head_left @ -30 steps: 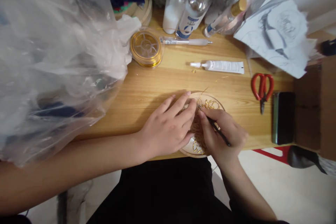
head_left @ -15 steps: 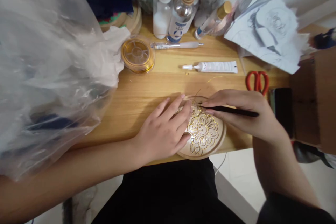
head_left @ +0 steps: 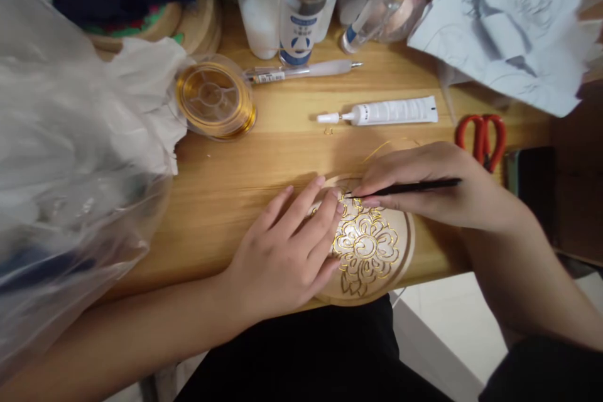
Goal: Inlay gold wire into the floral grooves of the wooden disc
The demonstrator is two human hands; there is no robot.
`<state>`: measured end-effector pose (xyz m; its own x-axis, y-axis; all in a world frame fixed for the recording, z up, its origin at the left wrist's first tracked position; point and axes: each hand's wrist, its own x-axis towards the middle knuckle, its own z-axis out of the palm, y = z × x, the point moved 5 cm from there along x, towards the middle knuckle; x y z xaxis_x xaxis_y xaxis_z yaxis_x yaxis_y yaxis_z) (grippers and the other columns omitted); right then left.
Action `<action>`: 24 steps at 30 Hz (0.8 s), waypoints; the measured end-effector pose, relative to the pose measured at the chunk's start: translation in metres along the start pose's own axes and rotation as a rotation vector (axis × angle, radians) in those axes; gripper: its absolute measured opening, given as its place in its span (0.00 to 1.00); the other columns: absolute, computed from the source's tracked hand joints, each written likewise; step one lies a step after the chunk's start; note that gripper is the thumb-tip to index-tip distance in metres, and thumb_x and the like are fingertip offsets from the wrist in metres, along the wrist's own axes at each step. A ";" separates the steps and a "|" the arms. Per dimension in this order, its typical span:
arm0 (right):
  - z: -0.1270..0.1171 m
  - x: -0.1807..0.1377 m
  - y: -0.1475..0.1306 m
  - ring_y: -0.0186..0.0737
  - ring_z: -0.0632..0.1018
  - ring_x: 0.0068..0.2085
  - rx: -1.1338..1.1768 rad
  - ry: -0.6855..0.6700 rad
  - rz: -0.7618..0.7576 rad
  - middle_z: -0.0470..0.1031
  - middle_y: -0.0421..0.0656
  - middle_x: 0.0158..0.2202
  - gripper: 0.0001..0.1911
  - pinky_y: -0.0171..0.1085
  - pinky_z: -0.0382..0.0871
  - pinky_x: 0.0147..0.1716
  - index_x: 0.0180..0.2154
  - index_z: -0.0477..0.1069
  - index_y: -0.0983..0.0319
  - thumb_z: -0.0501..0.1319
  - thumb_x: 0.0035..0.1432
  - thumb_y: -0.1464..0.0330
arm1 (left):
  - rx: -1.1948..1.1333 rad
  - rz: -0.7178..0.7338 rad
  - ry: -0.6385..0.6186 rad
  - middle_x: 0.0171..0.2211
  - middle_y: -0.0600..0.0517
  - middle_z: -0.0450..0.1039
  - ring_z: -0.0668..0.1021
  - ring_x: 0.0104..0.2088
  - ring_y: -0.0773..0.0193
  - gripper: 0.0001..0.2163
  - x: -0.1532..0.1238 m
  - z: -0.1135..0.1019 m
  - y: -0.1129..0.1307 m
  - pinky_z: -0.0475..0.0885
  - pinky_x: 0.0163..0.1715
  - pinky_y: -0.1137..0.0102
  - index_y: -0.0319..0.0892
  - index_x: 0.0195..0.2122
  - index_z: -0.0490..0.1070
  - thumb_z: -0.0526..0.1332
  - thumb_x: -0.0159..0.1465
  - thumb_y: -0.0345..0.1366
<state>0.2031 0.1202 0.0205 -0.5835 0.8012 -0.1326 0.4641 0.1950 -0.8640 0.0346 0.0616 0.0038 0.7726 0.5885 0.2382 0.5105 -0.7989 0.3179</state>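
Note:
A round wooden plaque (head_left: 404, 245) lies at the table's front edge, with a flower outlined in gold wire (head_left: 365, 245) on its pale face. My left hand (head_left: 282, 251) rests flat on the plaque's left part, fingers stretched out and covering some of the design. Pinched in my right hand (head_left: 419, 182) are slim black tweezers (head_left: 414, 188), nearly level. Their tip meets the upper part of the pattern, close to my left fingertips; any piece of wire at the tip is too small to make out.
Behind the plaque lie a white glue tube (head_left: 396, 111), a pen (head_left: 306, 71) and a gold wire spool (head_left: 215, 97). Red-handled scissors (head_left: 480, 138) and a dark phone (head_left: 530, 195) are at the right. Bottles (head_left: 301, 19) stand at the back; a plastic bag (head_left: 70, 201) fills the left.
The view has come closer, so things look larger. The tweezers' tip has shifted slightly left towards my left fingertips. My left hand stays flat on the plaque.

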 end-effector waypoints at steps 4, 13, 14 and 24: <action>0.004 -0.006 -0.002 0.34 0.81 0.34 -0.064 0.101 -0.035 0.81 0.36 0.33 0.03 0.34 0.77 0.35 0.35 0.77 0.55 0.64 0.58 0.65 | 0.002 0.002 -0.011 0.58 0.43 0.69 0.67 0.61 0.45 0.21 0.000 0.000 0.000 0.64 0.55 0.54 0.30 0.55 0.69 0.56 0.66 0.41; 0.021 -0.025 -0.011 0.33 0.80 0.29 -0.187 0.424 0.060 0.80 0.35 0.30 0.02 0.33 0.75 0.28 0.33 0.77 0.55 0.66 0.56 0.66 | 0.000 -0.003 -0.019 0.58 0.42 0.69 0.67 0.61 0.46 0.21 0.000 0.000 0.000 0.65 0.55 0.55 0.30 0.55 0.69 0.55 0.67 0.41; 0.023 -0.027 -0.012 0.33 0.79 0.28 -0.183 0.456 0.086 0.80 0.36 0.30 0.02 0.32 0.74 0.28 0.33 0.77 0.56 0.67 0.55 0.67 | 0.000 -0.004 -0.020 0.58 0.42 0.69 0.66 0.61 0.46 0.21 0.000 0.000 0.000 0.65 0.55 0.55 0.30 0.55 0.69 0.55 0.67 0.41; 0.044 -0.042 -0.017 0.30 0.78 0.29 -0.143 0.669 0.191 0.80 0.37 0.31 0.05 0.30 0.73 0.26 0.35 0.75 0.58 0.67 0.55 0.72 | 0.000 -0.004 -0.022 0.59 0.43 0.68 0.66 0.62 0.46 0.21 -0.001 0.001 0.000 0.64 0.56 0.56 0.31 0.55 0.68 0.55 0.67 0.41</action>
<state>0.1902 0.0580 0.0196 0.0299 0.9954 0.0907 0.6276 0.0519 -0.7768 0.0342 0.0610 0.0024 0.7788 0.5887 0.2167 0.5134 -0.7966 0.3191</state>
